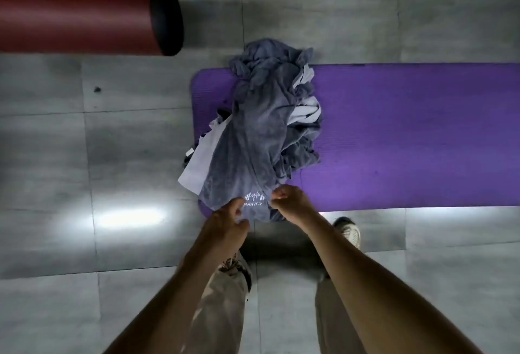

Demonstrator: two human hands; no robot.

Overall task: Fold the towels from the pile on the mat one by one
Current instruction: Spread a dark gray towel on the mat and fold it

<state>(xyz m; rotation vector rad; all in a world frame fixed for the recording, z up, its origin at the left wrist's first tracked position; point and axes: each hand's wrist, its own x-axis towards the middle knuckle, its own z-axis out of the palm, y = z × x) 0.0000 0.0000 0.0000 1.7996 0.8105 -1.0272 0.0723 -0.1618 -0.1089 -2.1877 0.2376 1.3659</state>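
Purple mat (408,134): both hands' grip holds towel (253,151) edge.

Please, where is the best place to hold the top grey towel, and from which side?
Probably by its near hem, at the printed white logo, coming from the person's side. The top grey towel drapes over the pile toward the mat's near edge; left hand and right hand pinch there.

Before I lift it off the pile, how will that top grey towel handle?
Probably floppy: the top grey towel hangs in soft folds where both hands pinch its near edge. It may drag the pile beneath it, since they look tangled. Likely light.
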